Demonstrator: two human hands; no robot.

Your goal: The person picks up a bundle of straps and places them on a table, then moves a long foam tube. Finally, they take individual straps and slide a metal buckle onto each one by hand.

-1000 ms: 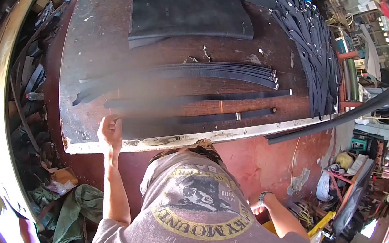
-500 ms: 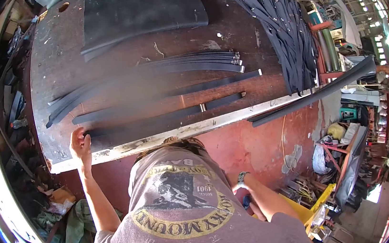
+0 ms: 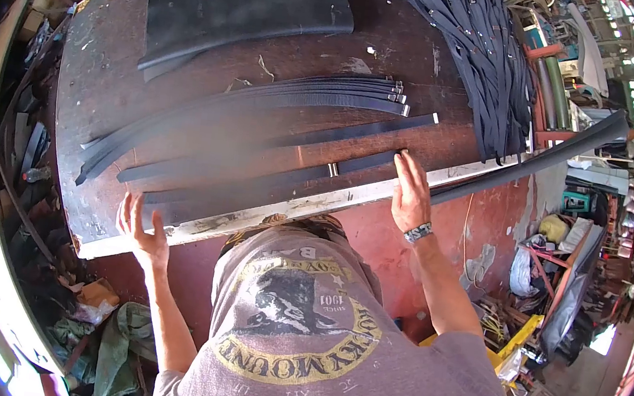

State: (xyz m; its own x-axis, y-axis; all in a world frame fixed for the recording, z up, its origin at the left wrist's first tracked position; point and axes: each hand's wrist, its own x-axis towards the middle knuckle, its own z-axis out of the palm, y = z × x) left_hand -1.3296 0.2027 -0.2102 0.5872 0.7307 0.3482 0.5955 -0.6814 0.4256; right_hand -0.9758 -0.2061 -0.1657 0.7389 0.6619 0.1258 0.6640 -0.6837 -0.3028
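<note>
My left hand [image 3: 146, 242] points forward, fingers [image 3: 134, 213] loosely spread, thumb [image 3: 158, 223] apart; my right hand [image 3: 412, 197] angles ahead, fingers extended close together.

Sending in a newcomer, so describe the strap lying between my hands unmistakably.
On the big brown table, find the pale front edge. The dark strap lies just behind it, running from near your left hand to your right hand. Unlike the next strap back, it has a silvery band partway along.

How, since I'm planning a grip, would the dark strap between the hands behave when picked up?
The strap looks thin and narrow, so it is probably light. It would likely sag, as similar piled straps bend. The metal clip may add weight there.
</note>
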